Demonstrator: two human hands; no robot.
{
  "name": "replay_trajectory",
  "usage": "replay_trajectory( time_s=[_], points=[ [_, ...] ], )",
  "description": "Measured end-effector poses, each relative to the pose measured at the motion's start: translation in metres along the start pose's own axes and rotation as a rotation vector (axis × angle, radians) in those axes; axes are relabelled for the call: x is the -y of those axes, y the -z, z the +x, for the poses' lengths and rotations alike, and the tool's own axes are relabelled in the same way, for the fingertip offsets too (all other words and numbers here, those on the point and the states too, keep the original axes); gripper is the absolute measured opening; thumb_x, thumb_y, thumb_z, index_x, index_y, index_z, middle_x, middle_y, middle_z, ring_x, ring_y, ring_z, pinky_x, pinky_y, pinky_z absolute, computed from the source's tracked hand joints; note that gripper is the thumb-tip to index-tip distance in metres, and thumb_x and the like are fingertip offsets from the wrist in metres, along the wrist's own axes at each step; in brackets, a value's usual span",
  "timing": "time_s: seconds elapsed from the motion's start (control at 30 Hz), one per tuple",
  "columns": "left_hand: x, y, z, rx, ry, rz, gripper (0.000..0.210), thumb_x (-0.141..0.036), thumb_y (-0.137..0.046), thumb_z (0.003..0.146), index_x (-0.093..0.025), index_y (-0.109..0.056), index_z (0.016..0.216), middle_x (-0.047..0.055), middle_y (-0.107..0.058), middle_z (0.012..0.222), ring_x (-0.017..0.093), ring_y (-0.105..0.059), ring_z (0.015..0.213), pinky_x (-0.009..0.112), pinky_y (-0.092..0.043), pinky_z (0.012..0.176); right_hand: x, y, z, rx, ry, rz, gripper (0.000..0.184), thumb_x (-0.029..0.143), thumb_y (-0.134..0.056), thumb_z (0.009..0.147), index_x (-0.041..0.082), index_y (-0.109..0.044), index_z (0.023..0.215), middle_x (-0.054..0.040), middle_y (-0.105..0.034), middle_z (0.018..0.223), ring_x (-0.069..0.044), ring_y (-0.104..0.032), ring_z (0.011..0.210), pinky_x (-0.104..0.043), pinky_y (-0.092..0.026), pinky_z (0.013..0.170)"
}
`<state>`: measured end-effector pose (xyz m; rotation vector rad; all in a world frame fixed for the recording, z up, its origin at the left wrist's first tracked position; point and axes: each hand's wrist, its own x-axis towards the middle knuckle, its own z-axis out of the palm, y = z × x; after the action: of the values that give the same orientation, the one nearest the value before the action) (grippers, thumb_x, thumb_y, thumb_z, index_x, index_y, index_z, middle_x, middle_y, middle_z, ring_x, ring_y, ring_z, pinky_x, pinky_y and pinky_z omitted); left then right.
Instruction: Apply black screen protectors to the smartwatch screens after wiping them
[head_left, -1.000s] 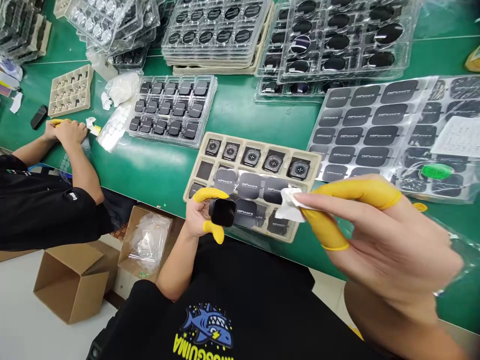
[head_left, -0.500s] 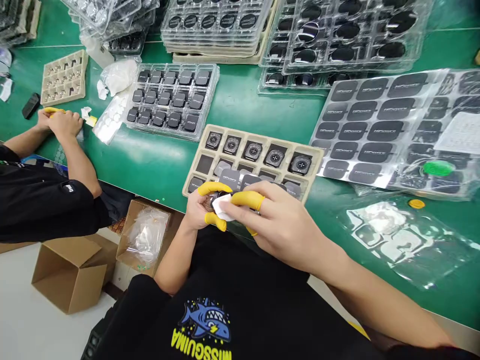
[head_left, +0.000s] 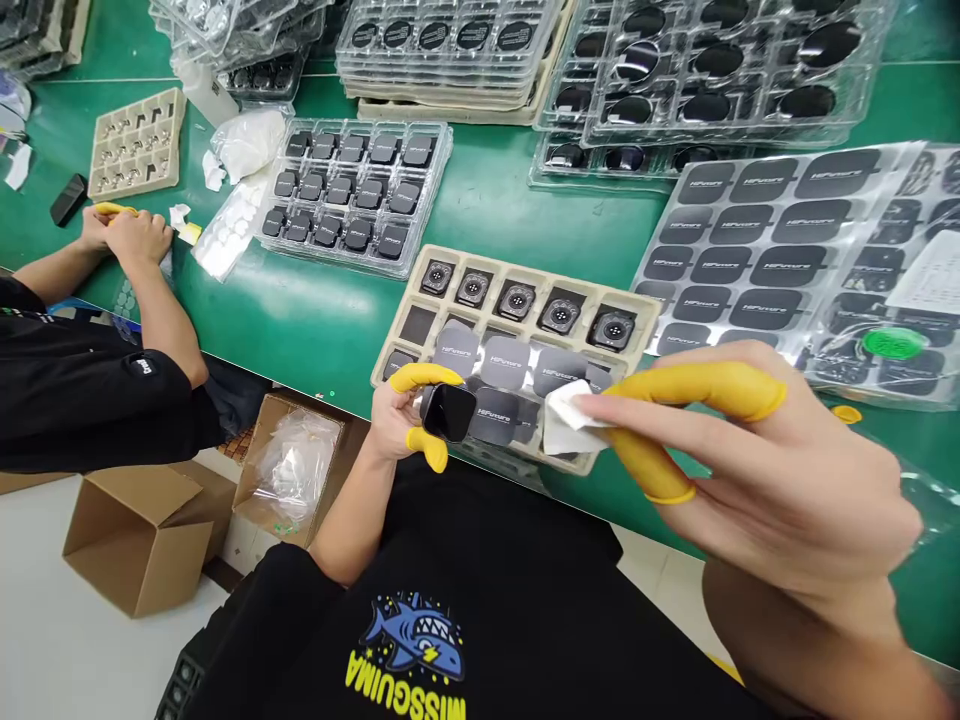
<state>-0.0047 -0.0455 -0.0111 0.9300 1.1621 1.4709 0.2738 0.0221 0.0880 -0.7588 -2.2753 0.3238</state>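
Observation:
A black smartwatch body [head_left: 452,412], its dark screen turned up, is pinched by my left hand [head_left: 397,415] between yellow-cotted fingers. To its right, my right hand [head_left: 757,460] is closed on a small folded white wiping cloth [head_left: 571,420], also with yellow finger cots. The cloth is apart from the watch. Under and beyond both hands lies a beige tray [head_left: 652,310] with a row of watch bodies [head_left: 517,300], backs up, along its far side. A sheet of dark printed screen stickers [head_left: 507,360] lies over the tray's nearer part.
Left of the tray sits a clear tray of black watches [head_left: 356,200]. Stacked clear trays [head_left: 705,70] stand at the back. Sticker sheets [head_left: 750,240] lie right. A co-worker's hands [head_left: 135,235] rest at the left, above cardboard boxes [head_left: 150,540] on the floor.
My right hand has drawn the cloth off the watch, moving right and nearer the camera. The watch's screen is now uncovered, and my left hand still holds it.

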Motion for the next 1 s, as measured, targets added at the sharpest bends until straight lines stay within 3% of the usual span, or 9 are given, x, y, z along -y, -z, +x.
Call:
replay_trajectory(
  time_s=[0.13, 0.23, 0.4, 0.57, 0.63, 0.77, 0.83, 1.0],
  points=[
    [0.003, 0.001, -0.004, 0.029, 0.011, -0.003, 0.093, -0.078, -0.104, 0.031, -0.020, -0.090, 0.102, 0.009, -0.086, 0.095, 0.026, -0.081, 0.086, 0.035, -0.068, 0.085, 0.004, -0.008, 0.002, -0.079, -0.072, 0.004, 0.045, 0.001, -0.081, 0.097, 0.034, -0.075, 0.128, -0.0031, -0.077, 0.099, -0.021, -0.069, 0.084, -0.037, -0.056, 0.072],
    [0.007, 0.003, -0.006, 0.055, 0.036, 0.004, 0.096, -0.076, -0.105, 0.028, -0.019, -0.090, 0.104, 0.011, -0.087, 0.098, 0.028, -0.082, 0.090, 0.036, -0.068, 0.087, 0.009, -0.014, 0.004, -0.066, -0.087, 0.025, 0.041, 0.005, -0.079, 0.100, 0.033, -0.077, 0.130, -0.0048, -0.077, 0.099, -0.022, -0.067, 0.083, -0.039, -0.055, 0.072],
    [0.011, 0.000, -0.004, 0.116, 0.045, -0.037, 0.096, -0.072, -0.109, 0.031, -0.019, -0.089, 0.109, 0.008, -0.086, 0.098, 0.028, -0.083, 0.091, 0.036, -0.068, 0.087, 0.021, -0.035, 0.015, 0.005, 0.046, 0.091, 0.040, 0.003, -0.068, 0.102, 0.026, -0.076, 0.134, -0.0064, -0.080, 0.106, -0.024, -0.067, 0.094, -0.039, -0.058, 0.080],
    [0.011, -0.003, 0.004, 0.114, 0.036, -0.068, 0.099, -0.076, -0.107, 0.030, -0.018, -0.088, 0.109, 0.007, -0.085, 0.095, 0.027, -0.083, 0.088, 0.037, -0.067, 0.085, 0.023, -0.058, 0.019, 0.020, 0.141, -0.030, 0.030, 0.004, -0.057, 0.107, 0.012, -0.079, 0.126, -0.0107, -0.078, 0.092, -0.027, -0.064, 0.092, -0.040, -0.050, 0.071],
    [0.009, -0.001, 0.007, 0.056, 0.012, -0.060, 0.097, -0.077, -0.107, 0.032, -0.018, -0.089, 0.107, 0.007, -0.085, 0.095, 0.026, -0.082, 0.086, 0.035, -0.066, 0.083, 0.020, -0.056, 0.014, 0.049, 0.152, 0.011, 0.028, 0.005, -0.057, 0.107, 0.012, -0.079, 0.122, -0.0107, -0.078, 0.091, -0.027, -0.064, 0.092, -0.040, -0.049, 0.070],
    [0.002, 0.007, 0.009, -0.009, -0.061, -0.010, 0.095, -0.078, -0.106, 0.030, -0.019, -0.090, 0.103, 0.006, -0.084, 0.091, 0.023, -0.080, 0.080, 0.031, -0.064, 0.075, 0.018, -0.033, 0.001, 0.174, 0.141, 0.362, 0.029, 0.003, -0.060, 0.104, 0.018, -0.077, 0.122, -0.0074, -0.078, 0.098, -0.024, -0.066, 0.093, -0.038, -0.056, 0.077],
    [0.000, 0.009, 0.009, 0.009, -0.074, 0.014, 0.096, -0.075, -0.107, 0.026, -0.019, -0.091, 0.101, 0.007, -0.085, 0.091, 0.024, -0.080, 0.081, 0.032, -0.065, 0.078, 0.019, -0.023, -0.001, 0.127, 0.064, 0.411, 0.036, -0.001, -0.064, 0.101, 0.020, -0.075, 0.128, -0.0067, -0.076, 0.102, -0.022, -0.067, 0.094, -0.037, -0.058, 0.079],
    [0.003, 0.007, 0.002, 0.002, -0.047, 0.015, 0.097, -0.077, -0.104, 0.027, -0.019, -0.091, 0.104, 0.008, -0.085, 0.092, 0.026, -0.081, 0.087, 0.036, -0.068, 0.085, 0.022, -0.018, 0.004, -0.087, -0.125, 0.143, 0.040, -0.002, -0.076, 0.098, 0.027, -0.076, 0.125, -0.0058, -0.074, 0.101, -0.020, -0.064, 0.084, -0.036, -0.055, 0.073]
  ],
)
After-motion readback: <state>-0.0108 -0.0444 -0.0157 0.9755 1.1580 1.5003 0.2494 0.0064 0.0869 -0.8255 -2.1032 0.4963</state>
